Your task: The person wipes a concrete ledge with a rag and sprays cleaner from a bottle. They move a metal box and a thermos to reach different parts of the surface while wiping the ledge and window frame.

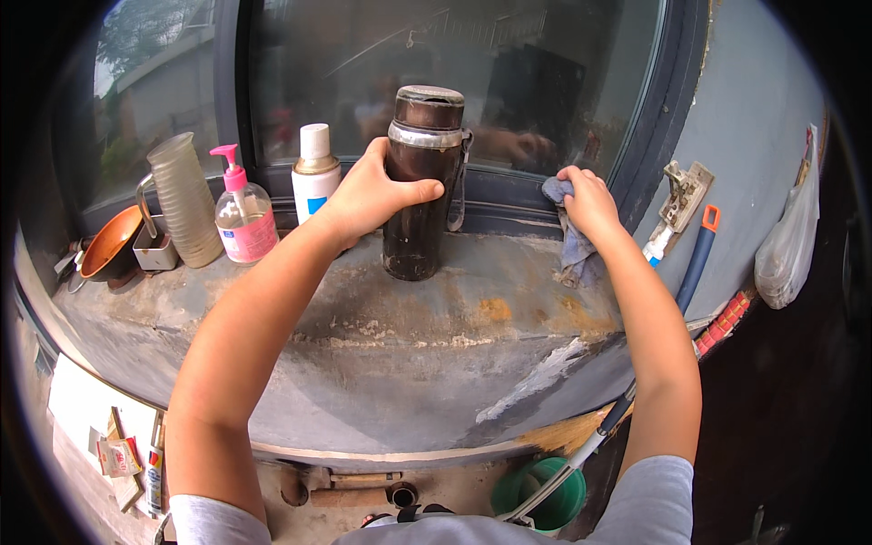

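Note:
My left hand grips a dark brown vacuum flask round its middle, thumb across the front. The flask is upright over the worn window ledge; whether its base touches the ledge I cannot tell. A strap hangs on its right side. To the right, my right hand holds a crumpled grey-blue cloth by the window frame's lower corner, and the cloth's lower end hangs down to the ledge. Left of the flask stands a white spray can with a white cap, partly behind my left forearm.
A pink pump bottle, a ribbed plastic jug, a small metal container and an orange-lined bowl line the ledge's left. Long handles lean at the right near a hanging plastic bag. A green bucket stands below.

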`<state>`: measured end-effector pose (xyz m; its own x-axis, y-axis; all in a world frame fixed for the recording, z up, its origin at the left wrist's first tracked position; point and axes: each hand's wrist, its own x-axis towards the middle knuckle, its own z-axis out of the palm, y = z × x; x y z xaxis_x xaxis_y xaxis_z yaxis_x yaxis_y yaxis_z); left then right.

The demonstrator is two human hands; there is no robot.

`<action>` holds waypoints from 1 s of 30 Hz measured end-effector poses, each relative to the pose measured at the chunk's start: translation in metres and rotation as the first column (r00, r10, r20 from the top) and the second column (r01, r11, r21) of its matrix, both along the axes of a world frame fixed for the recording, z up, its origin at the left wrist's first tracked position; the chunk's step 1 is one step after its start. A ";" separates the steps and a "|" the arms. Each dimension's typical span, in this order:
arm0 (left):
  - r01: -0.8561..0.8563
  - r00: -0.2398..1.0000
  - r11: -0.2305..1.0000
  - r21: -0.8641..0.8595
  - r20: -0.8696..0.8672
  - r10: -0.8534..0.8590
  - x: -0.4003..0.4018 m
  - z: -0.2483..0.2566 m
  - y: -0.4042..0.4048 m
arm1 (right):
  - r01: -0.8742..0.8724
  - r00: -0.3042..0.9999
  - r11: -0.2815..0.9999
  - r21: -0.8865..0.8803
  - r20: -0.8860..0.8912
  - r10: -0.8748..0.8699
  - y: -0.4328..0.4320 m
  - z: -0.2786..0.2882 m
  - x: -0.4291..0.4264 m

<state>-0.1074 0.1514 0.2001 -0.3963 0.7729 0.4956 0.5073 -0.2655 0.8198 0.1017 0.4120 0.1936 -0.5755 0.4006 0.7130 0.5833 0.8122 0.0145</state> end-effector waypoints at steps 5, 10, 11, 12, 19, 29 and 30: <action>0.017 0.998 1.000 -0.011 0.052 -0.017 -0.002 -0.003 -0.001 | -0.330 0.943 0.887 0.323 0.145 0.299 -0.045 -0.002 -0.089; 0.031 0.998 0.999 0.013 0.047 -0.032 -0.002 -0.003 0.003 | -0.463 0.872 0.851 0.249 0.299 0.387 -0.045 -0.019 -0.110; 0.023 0.999 1.000 0.015 0.045 -0.024 -0.002 -0.003 0.002 | -0.495 0.858 0.828 0.262 0.298 0.419 -0.035 -0.017 -0.101; 0.045 0.997 0.998 0.045 0.062 -0.047 -0.002 -0.004 0.001 | -0.535 0.836 0.800 0.270 0.302 0.458 -0.025 -0.017 -0.093; 0.058 0.998 0.998 0.027 0.038 -0.059 -0.002 -0.002 0.001 | -0.173 0.967 0.984 0.052 0.201 0.159 0.048 -0.020 0.011; 0.067 0.994 0.997 0.036 0.082 -0.070 -0.003 -0.003 0.002 | -0.370 0.905 0.927 0.062 0.250 0.344 0.016 -0.039 -0.047; 0.082 0.993 0.995 0.049 0.078 -0.086 -0.006 -0.004 0.001 | -0.392 0.897 0.919 0.046 0.240 0.371 0.018 -0.036 -0.043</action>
